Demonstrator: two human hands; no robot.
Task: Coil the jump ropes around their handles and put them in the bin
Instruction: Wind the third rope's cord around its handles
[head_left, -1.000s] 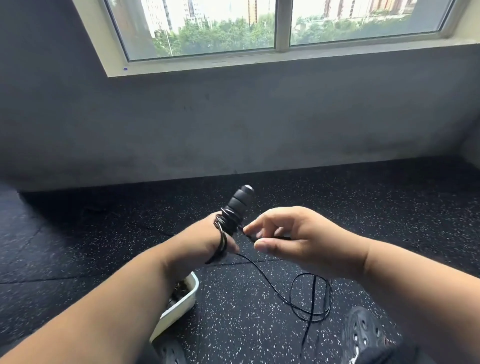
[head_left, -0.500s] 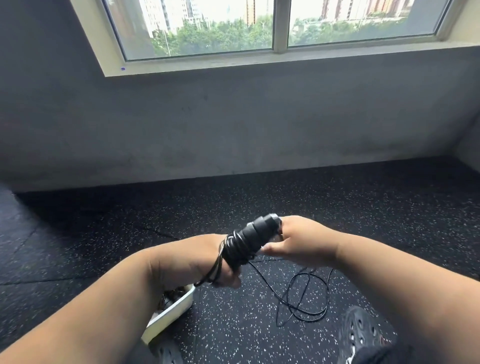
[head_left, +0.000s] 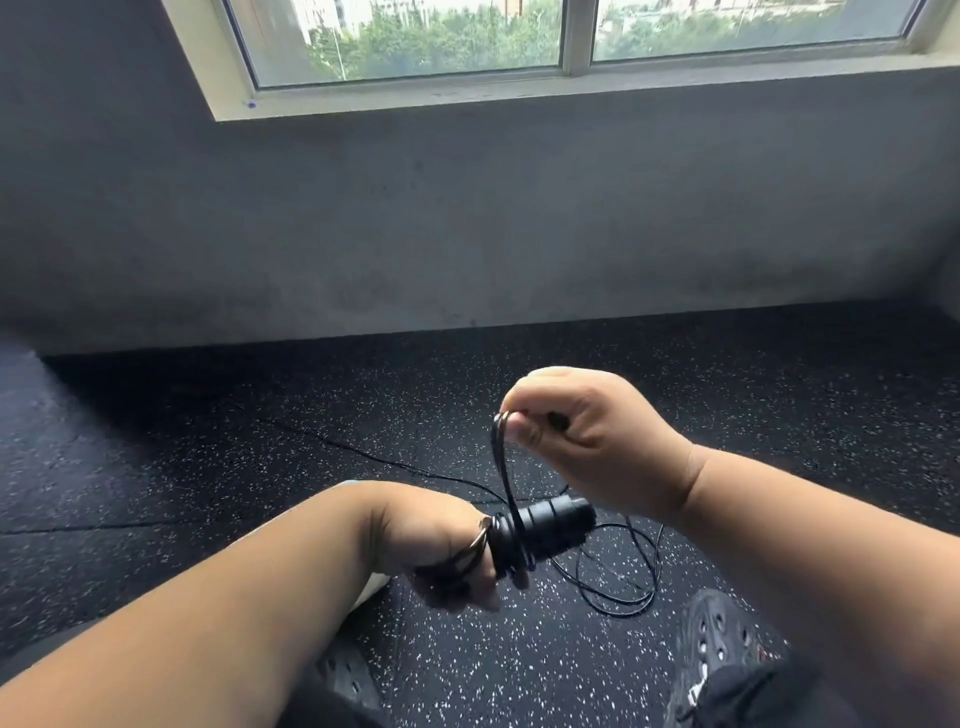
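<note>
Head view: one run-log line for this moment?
phase: coiling | left hand: grips handle | right hand: pinches rope above handle | slack: on floor

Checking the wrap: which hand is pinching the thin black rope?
The right hand, raised, pinches the thin black rope; the left hand grips the black handle.

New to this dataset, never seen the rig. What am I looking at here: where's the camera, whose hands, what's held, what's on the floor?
There is no robot. A person wears one wide-angle camera on the head, looking forward and down, so both bare arms enter from below. The left hand grips a black jump-rope handle lying roughly level, with cord already wound round it. The right hand is raised above it and pinches the cord, pulled up from the handle. More loose cord lies in loops on the speckled black floor. A shoe shows at the bottom right. Behind are a grey wall and a window.
</note>
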